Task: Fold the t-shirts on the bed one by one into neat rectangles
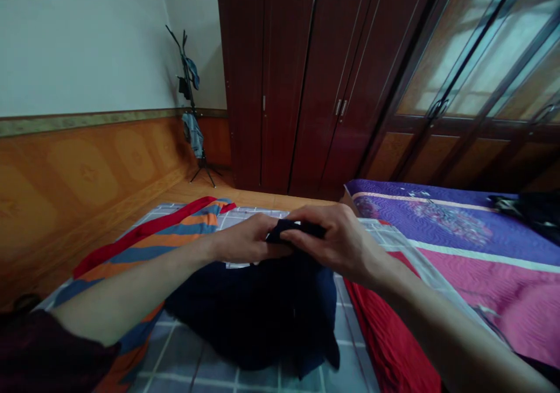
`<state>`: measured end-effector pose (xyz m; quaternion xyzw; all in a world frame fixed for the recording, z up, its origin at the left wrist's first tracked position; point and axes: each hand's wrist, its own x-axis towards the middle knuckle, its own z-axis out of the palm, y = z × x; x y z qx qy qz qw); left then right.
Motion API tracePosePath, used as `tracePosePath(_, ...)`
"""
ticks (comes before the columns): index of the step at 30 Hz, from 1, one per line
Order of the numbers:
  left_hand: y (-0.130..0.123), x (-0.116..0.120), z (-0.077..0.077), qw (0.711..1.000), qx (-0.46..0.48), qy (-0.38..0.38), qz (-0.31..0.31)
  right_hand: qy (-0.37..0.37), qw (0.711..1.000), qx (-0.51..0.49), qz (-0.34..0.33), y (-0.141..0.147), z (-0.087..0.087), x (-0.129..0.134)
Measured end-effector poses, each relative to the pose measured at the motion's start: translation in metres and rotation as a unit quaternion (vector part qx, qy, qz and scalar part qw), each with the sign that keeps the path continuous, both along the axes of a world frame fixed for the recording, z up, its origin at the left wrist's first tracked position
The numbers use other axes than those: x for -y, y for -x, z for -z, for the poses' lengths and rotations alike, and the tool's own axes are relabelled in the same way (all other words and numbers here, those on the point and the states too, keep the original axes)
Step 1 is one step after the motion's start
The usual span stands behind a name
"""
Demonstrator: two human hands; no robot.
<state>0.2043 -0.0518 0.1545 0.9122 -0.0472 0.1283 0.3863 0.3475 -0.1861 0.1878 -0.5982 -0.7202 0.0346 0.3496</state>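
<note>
A dark navy garment (262, 317) hangs from both hands over a checked grey sheet (184, 358); its kind is hard to make out. My left hand (251, 238) pinches the upper edge of the cloth, with the fingers pressed together. Close beside it, my right hand (330, 232) grips the same edge between thumb and fingers. A small white patch shows at the edge between the hands. The lower part of the garment droops in loose folds onto the sheet, or just above it.
Left of the garment lies an orange and blue striped cloth (175, 230) with a red border. Red fabric (389, 323) lies at the right. Beyond it is a purple and pink bedspread (437, 212). A coat rack (188, 84) and a dark red wardrobe (284, 78) stand behind.
</note>
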Motion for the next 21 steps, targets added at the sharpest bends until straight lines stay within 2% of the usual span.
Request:
tracePosePath(3, -0.002, -0.001, -0.007, 0.996, 0.033, 0.062, -0.051, 0.001, 0.978, -0.21, -0.003, -0.014, 0.038, 0.013)
tracePosePath(6, -0.001, -0.004, -0.015, 0.987, 0.083, 0.088, -0.106, 0.047, 0.936, -0.348, -0.039, -0.012, 0.097, 0.031)
tracePosePath(9, -0.003, -0.006, -0.016, 0.975, 0.12, 0.091, -0.161, 0.075, 0.921, -0.381, 0.003, 0.018, 0.153, 0.043)
tracePosePath(11, -0.005, -0.007, -0.015, 0.968, 0.139, 0.103, -0.18, 0.065, 0.928, -0.366, 0.018, 0.037, 0.176, 0.045)
tracePosePath(12, -0.004, -0.007, -0.015, 0.966, 0.145, 0.116, -0.18, 0.05, 0.931, -0.36, 0.033, 0.041, 0.18, 0.044)
tracePosePath(14, 0.0, -0.01, -0.017, 0.961, 0.155, 0.152, -0.169, 0.014, 0.927, -0.365, 0.083, 0.037, 0.178, 0.042)
tracePosePath(18, 0.021, -0.015, -0.027, 0.942, 0.172, 0.234, -0.167, -0.039, 0.894, -0.394, 0.211, 0.0, 0.141, 0.049)
tracePosePath(21, 0.033, -0.013, -0.033, 0.929, 0.187, 0.241, -0.21, 0.004, 0.907, -0.38, 0.181, 0.002, 0.123, 0.058)
